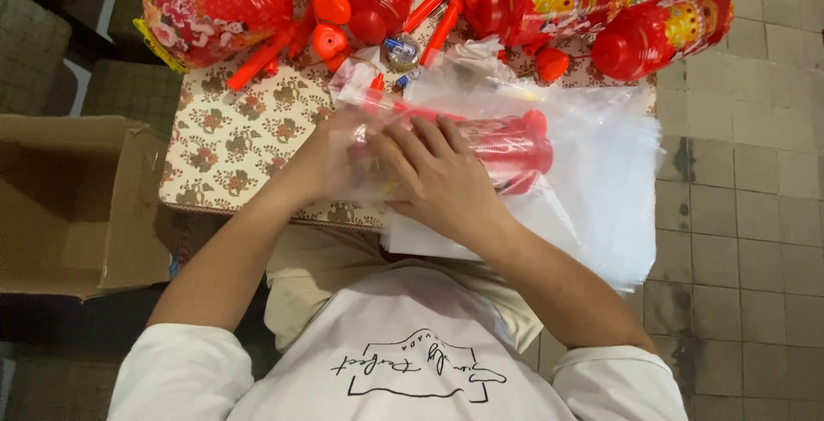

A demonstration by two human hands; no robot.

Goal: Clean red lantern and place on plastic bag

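A red plastic lantern (515, 148) lies on its side inside a clear plastic bag (601, 138) on a small table covered with a floral cloth (240, 138). My right hand (442, 176) presses on the bagged lantern from above, fingers spread over it. At the bag's left end my left hand (330, 159) grips the bag and the lantern's end, partly veiled by the plastic.
Several more red lanterns (661, 30) (219, 5), red sticks (257, 60) and round red caps (330, 5) crowd the table's far side. A stack of clear bags (618, 232) lies under the work. An open cardboard box (77, 206) stands at the left. Tiled floor lies at the right.
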